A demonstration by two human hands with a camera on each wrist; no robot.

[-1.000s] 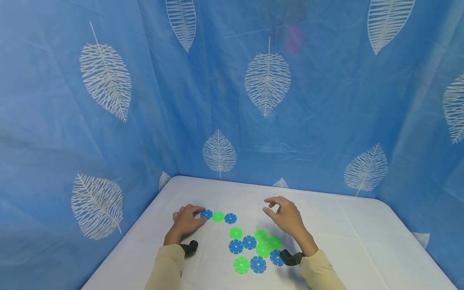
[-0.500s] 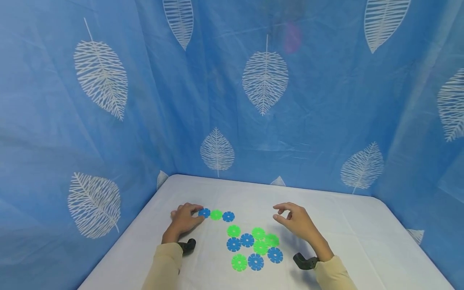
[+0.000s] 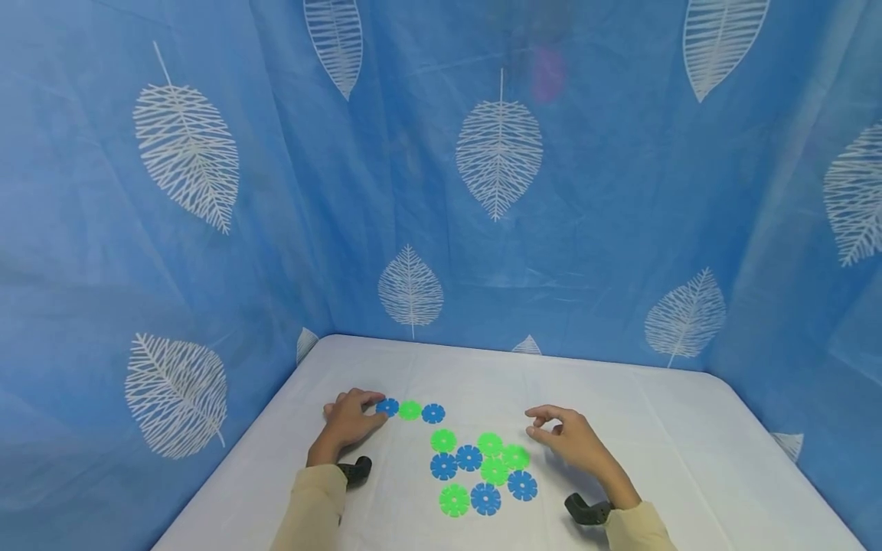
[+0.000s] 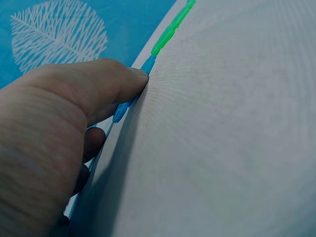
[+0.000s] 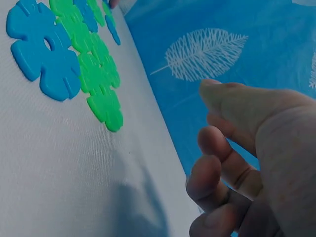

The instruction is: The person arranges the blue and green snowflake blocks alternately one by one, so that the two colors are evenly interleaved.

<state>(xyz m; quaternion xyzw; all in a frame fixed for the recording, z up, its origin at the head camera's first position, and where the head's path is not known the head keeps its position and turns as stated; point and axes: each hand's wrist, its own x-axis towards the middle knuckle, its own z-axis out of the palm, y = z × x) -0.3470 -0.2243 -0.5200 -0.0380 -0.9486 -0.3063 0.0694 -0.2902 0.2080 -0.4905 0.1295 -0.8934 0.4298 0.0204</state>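
From the head view, the left hand (image 3: 350,423) rests on the white-clothed counter (image 3: 661,428), thumb and forefinger pinching the rim of a flat blue notched plastic disc (image 3: 387,407) that starts a row with a green notched disc (image 3: 409,411) and another blue one (image 3: 432,414). The right hand (image 3: 573,441) hovers just right of a loose cluster of blue and green discs (image 3: 482,471), fingers loosely curled and holding nothing. The pieces look thin, light, stiff and smooth, so they probably slide on the cloth and are best taken by the edge or the notches. From the left wrist view, the thumb (image 4: 106,81) presses the blue disc (image 4: 133,96) edge-on; its face and the fingers beneath are mostly hidden. From the right wrist view, the curled fingers (image 5: 217,148) hang clear of the nearest green disc (image 5: 106,106); the cluster is cut off at the top left.
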